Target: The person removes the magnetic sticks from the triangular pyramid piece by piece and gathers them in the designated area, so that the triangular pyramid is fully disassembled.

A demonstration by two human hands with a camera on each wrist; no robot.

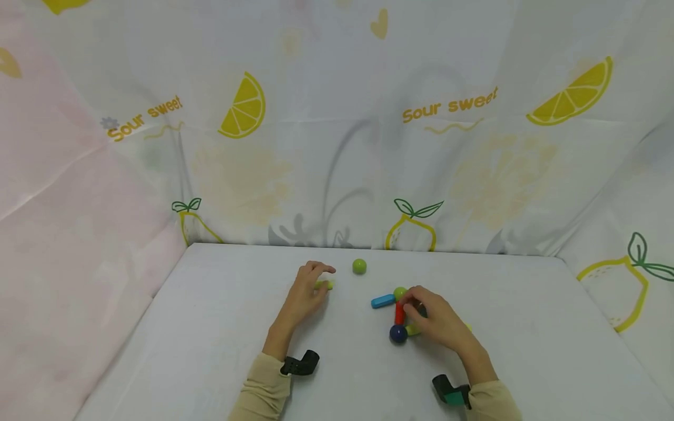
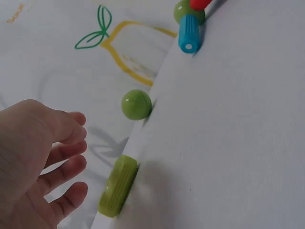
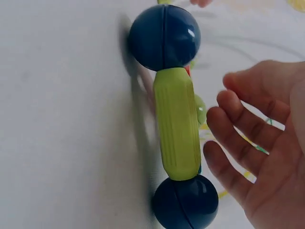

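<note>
My left hand [image 1: 302,297] hovers by a loose yellow-green rod [image 2: 118,187], fingers loosely bent with nothing between them. A loose green ball [image 2: 137,104] lies beyond that rod. Over a joined piece of rods and balls is my right hand [image 1: 439,320], its fingers curved and apart from the parts in the right wrist view. In this piece a blue rod [image 1: 382,301] meets a green ball [image 1: 400,293], and a red rod [image 1: 399,314] runs to a dark blue ball [image 1: 398,334]. From there a yellow-green rod [image 3: 177,124] reaches another dark blue ball [image 3: 186,202].
The white table [image 1: 210,327] ends at a printed cloth backdrop [image 1: 326,146] at the back. A bit of yellow-green [image 1: 469,327] shows behind the right wrist, mostly hidden. Black wrist cameras [image 1: 301,363] sit on both forearms.
</note>
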